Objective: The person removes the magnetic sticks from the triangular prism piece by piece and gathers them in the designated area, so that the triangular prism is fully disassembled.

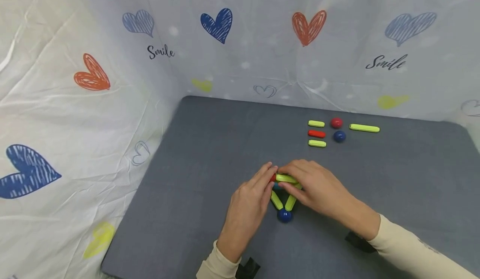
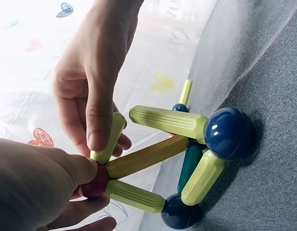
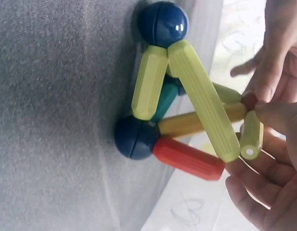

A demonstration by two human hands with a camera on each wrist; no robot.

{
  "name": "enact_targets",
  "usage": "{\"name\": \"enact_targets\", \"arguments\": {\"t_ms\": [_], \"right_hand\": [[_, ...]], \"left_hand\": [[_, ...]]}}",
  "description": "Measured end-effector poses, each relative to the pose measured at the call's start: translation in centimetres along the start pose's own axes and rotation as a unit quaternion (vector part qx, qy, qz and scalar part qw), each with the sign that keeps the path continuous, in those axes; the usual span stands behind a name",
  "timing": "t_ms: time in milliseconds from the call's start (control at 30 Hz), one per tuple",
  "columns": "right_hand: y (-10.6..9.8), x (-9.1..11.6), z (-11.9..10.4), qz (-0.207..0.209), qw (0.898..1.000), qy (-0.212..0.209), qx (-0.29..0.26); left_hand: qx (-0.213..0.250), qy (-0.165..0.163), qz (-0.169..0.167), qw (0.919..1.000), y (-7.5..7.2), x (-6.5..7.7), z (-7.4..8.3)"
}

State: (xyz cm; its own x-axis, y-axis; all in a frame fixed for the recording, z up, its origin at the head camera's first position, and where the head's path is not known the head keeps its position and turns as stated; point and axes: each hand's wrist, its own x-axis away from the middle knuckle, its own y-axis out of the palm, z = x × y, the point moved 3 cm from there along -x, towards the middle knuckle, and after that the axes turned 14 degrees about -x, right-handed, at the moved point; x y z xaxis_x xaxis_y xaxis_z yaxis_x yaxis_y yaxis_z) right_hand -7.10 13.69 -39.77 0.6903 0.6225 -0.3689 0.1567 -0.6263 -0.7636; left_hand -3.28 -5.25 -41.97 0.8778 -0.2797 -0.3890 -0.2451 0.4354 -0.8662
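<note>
A frame of magnetic sticks and balls stands on the grey table, with a blue ball (image 1: 285, 215) at its near corner. My left hand (image 1: 249, 200) pinches a dark red ball (image 2: 94, 182) at the top of the frame. From that ball, a mustard stick (image 2: 146, 157) and a yellow-green stick (image 2: 135, 196) slope down. My right hand (image 1: 318, 185) pinches a short yellow-green stick (image 3: 251, 137), one end against the red ball. A longer yellow-green stick (image 3: 203, 98) and a red stick (image 3: 189, 159) lean up from blue balls, their upper ends free of any ball.
Beyond the hands on the grey table (image 1: 180, 166) lie short yellow-green sticks (image 1: 316, 123), a red stick (image 1: 316, 133), a red ball (image 1: 336, 123), a blue ball (image 1: 339, 136) and a long yellow-green stick (image 1: 364, 128). A white heart-printed cloth (image 1: 262, 54) hangs behind.
</note>
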Motion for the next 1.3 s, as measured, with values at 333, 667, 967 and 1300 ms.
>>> {"name": "enact_targets", "arguments": {"t_ms": [333, 667, 967, 1300], "right_hand": [[0.8, -0.1, 0.0, 0.018, 1.0, 0.009, -0.001], [1.3, 0.0, 0.1, 0.042, 0.999, 0.017, -0.002], [1.3, -0.2, 0.0, 0.054, 0.998, 0.022, 0.005], [-3.5, 0.4, 1.1, 0.109, 0.992, 0.066, 0.016]], "left_hand": [[0.004, -0.004, -0.003, 1.0, 0.2, -0.1, -0.1], [0.009, -0.005, -0.004, 0.9999, 0.1, 0.0, -0.2], [0.008, -0.004, -0.003, 1.0, 0.0, 0.1, -0.1], [0.003, 0.002, 0.001, 1.0, 0.0, 0.1, 0.0]]}}
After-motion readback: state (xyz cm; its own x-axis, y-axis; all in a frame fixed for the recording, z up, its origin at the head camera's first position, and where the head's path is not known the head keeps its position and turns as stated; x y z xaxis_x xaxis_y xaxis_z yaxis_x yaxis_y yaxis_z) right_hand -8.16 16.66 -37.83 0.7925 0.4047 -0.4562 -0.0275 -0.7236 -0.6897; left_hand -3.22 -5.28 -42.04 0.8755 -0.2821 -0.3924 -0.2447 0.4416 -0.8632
